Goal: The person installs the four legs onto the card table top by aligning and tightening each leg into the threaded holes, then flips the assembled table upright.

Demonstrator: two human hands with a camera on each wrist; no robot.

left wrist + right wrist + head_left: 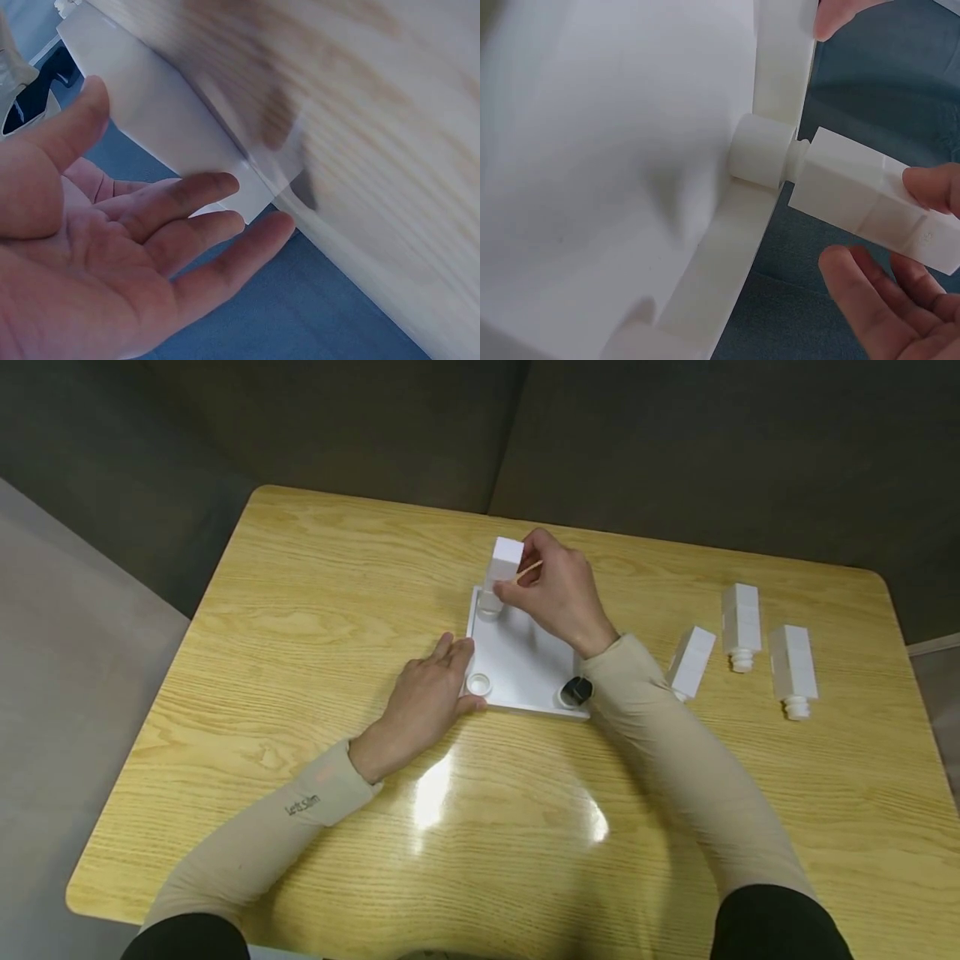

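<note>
A white square board (521,660) with raised edges and round corner sockets lies on the table. At its far left corner, a white square leg (505,560) stands upright over a socket. My right hand (562,589) holds this leg; in the right wrist view, the thumb (930,187) presses one face and the fingers curve beneath it. There the leg's narrow threaded end meets the round socket (763,150). My left hand (429,693) rests along the board's left edge, fingers extended, thumb by the near left socket (478,684).
Three more white legs with threaded ends lie to the right on the wooden table (300,635): a near one (692,662), a far one (741,625) and a rightmost one (795,670). A dark round object (577,691) shows by my right cuff. Dark panels rise behind the table.
</note>
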